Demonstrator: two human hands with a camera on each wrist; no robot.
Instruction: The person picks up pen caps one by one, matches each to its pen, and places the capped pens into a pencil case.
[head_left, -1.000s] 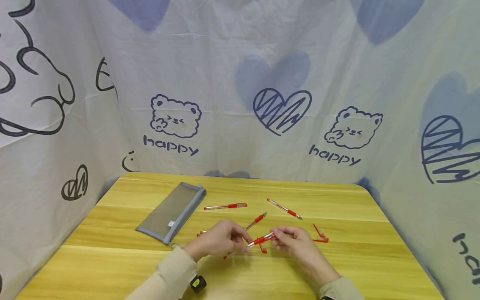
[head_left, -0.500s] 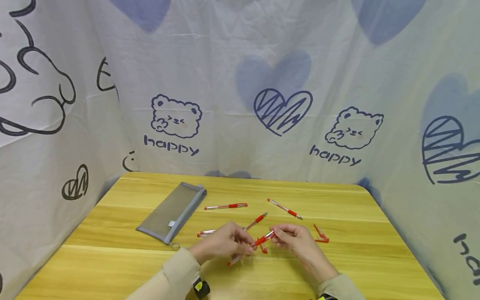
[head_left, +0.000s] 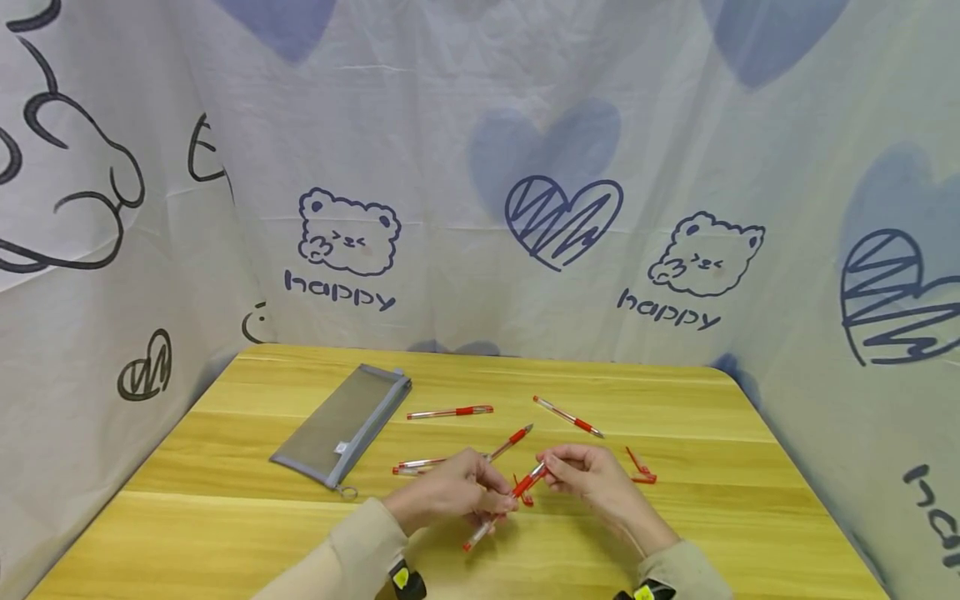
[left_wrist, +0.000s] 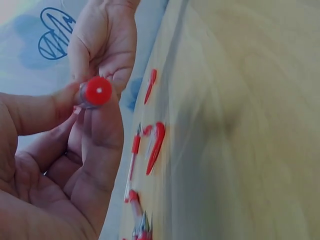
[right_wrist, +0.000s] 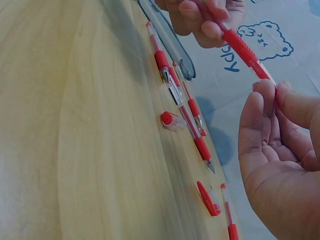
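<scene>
Both hands hold one red gel pen (head_left: 528,482) above the table, slanted with its red-tipped rear end toward the front. My left hand (head_left: 459,490) pinches the clear barrel between thumb and fingers; the red end plug (left_wrist: 99,91) faces the left wrist camera. At the other end, my right hand (head_left: 592,483) pinches the pen just past its red rubber grip (right_wrist: 246,52), and the fingertips hide that tip. Beneath the held pen lies a red pen cap (right_wrist: 172,120). Another cap (head_left: 643,477) with a red clip rests right of my right hand.
A grey mesh zip pouch (head_left: 341,429) lies at the left of the wooden table (head_left: 225,542). Several red pens are spread around: one pen (head_left: 450,412) behind the hands, another pen (head_left: 567,416) back right, an uncapped pen (head_left: 517,438) between. A printed curtain (head_left: 450,292) encloses the table.
The held pen has tilted more steeply, its rear end swinging toward the front and emerging below my left hand. My left hand has shifted slightly right; my right hand has stayed nearly in place.
</scene>
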